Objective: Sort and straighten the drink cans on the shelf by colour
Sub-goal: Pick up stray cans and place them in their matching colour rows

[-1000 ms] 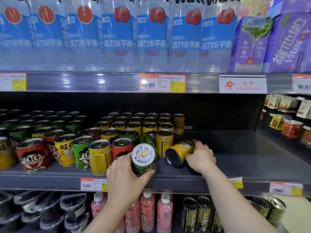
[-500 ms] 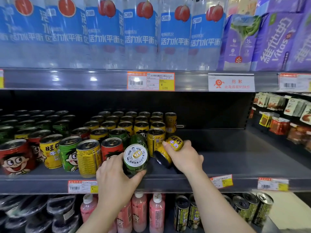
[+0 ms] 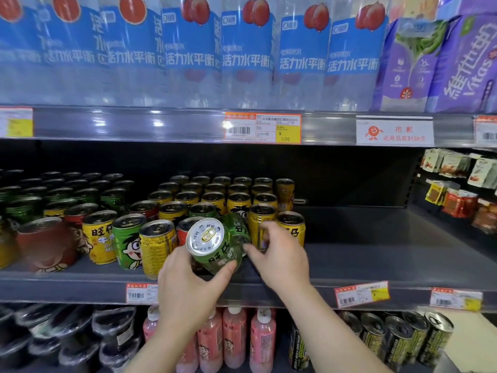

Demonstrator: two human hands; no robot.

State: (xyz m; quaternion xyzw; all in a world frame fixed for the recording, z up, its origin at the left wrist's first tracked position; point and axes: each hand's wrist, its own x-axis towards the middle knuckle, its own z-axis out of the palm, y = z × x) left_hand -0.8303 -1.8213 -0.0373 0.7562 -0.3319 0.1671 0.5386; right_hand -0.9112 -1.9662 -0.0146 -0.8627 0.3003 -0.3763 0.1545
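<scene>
Change: the yellow can [image 3: 291, 228] that lay on its side under the right hand a second ago now stands upright at the right end of the yellow block; one fallen can is dealt with.
Right hand [image 3: 282, 258]: blurred, off the yellow can, fingers loosely apart and reaching towards a second green can [image 3: 238, 228] tipped behind the held one; whether it touches yet, I cannot tell.
Left hand [image 3: 188, 285]: clamped round the green can [image 3: 215, 247], thumb across its body.
Green can location: above the front edge of the shelf [image 3: 376, 265], just ahead of the mixed front row.
Green can axis: long axis tilted, silver pull-tab lid facing up-left towards the camera, base pointing down-right.
Meaning: the greens still have to go to their group [image 3: 80, 195] at the left.
</scene>
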